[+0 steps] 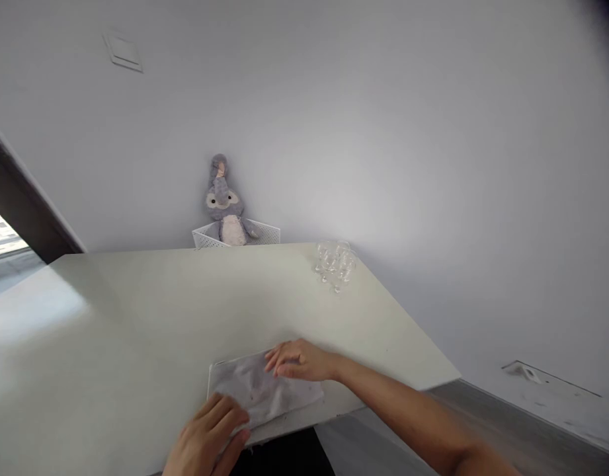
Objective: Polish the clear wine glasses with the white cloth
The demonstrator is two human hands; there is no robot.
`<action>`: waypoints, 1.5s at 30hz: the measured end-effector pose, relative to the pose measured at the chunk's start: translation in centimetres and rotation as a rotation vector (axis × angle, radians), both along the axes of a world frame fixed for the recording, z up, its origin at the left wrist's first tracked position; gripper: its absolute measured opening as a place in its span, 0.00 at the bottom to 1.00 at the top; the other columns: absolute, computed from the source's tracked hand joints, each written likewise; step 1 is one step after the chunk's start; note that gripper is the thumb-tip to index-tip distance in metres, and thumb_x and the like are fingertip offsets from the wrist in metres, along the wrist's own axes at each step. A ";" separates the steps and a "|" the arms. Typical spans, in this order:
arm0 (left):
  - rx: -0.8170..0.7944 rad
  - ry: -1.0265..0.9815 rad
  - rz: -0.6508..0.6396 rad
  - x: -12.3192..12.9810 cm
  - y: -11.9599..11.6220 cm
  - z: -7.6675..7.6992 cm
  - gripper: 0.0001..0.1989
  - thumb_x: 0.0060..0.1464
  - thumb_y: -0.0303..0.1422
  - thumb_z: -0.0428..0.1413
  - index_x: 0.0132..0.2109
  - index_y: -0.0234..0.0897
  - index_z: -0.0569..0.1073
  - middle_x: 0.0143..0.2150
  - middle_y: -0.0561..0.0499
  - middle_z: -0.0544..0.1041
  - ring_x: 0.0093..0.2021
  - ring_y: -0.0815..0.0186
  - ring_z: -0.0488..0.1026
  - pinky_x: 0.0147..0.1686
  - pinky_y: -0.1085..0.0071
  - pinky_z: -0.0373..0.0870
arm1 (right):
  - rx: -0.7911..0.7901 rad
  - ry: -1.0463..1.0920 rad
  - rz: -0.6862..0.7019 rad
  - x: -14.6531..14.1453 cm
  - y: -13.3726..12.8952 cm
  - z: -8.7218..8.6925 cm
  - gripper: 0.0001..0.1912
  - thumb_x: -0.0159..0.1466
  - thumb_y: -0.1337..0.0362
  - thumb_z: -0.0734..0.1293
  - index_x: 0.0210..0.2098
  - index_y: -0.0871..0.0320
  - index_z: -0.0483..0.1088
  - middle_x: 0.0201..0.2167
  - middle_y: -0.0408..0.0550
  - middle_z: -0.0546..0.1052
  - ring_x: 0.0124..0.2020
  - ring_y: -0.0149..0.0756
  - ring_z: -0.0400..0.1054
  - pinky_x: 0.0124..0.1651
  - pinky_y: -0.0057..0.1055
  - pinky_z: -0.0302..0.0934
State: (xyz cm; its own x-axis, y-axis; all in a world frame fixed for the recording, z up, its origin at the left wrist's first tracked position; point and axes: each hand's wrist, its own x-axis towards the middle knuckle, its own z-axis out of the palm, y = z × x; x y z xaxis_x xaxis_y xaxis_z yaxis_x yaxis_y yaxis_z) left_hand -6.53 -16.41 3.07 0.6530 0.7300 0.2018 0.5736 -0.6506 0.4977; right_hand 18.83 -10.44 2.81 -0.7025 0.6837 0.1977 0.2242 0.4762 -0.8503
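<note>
A grey cloth (262, 390), folded flat into a rough rectangle with some wrinkles, lies near the front edge of the white table (150, 311). Over its left front corner is my left hand (209, 430), fingers slightly bent and the thumb apart from them. My right hand (299, 360) rests on or just above the cloth's far right part, its fingers loosely stretched toward the left. Neither hand grips the cloth. Whether the right fingertips touch it, I cannot tell.
Several clear stemmed glasses (336, 261) stand grouped at the table's back right corner. Behind the back edge, a grey plush toy (225, 205) sits in a white perforated basket (267, 233) by the wall. The table's right edge slants beyond my right forearm.
</note>
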 end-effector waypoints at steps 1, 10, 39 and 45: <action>0.024 0.042 0.004 0.7 0.9 -0.2 0.09 0.55 0.35 0.47 0.42 0.48 0.70 0.42 0.50 0.71 0.43 0.61 0.67 0.40 0.66 0.68 | -0.018 0.060 -0.150 0.8 0.2 0.1 0.13 0.61 0.58 0.58 0.31 0.58 0.71 0.39 0.48 0.75 0.45 0.34 0.66 0.49 0.33 0.57; 0.034 0.195 -0.104 4.7 5.3 0.7 0.09 0.51 0.38 0.51 0.40 0.44 0.70 0.48 0.50 0.69 0.49 0.58 0.63 0.47 0.59 0.61 | -0.111 0.520 -1.523 11.2 5.3 -1.0 0.14 0.52 0.56 0.62 0.35 0.55 0.58 0.30 0.42 0.68 0.26 0.30 0.65 0.30 0.30 0.62; -0.262 -0.348 0.493 7.0 16.9 -4.6 0.08 0.47 0.37 0.49 0.28 0.38 0.59 0.25 0.56 0.65 0.27 0.69 0.63 0.30 0.72 0.58 | -0.390 0.464 -1.182 7.0 13.5 -4.1 0.33 0.48 0.68 0.58 0.55 0.53 0.57 0.53 0.48 0.64 0.35 0.32 0.70 0.34 0.30 0.66; -0.215 -0.442 0.684 6.8 17.3 -4.7 0.14 0.44 0.42 0.52 0.35 0.38 0.61 0.33 0.51 0.66 0.33 0.65 0.66 0.33 0.69 0.62 | -0.343 0.574 -1.352 7.2 15.5 -3.8 0.37 0.49 0.69 0.57 0.59 0.50 0.48 0.59 0.50 0.54 0.33 0.31 0.69 0.33 0.28 0.66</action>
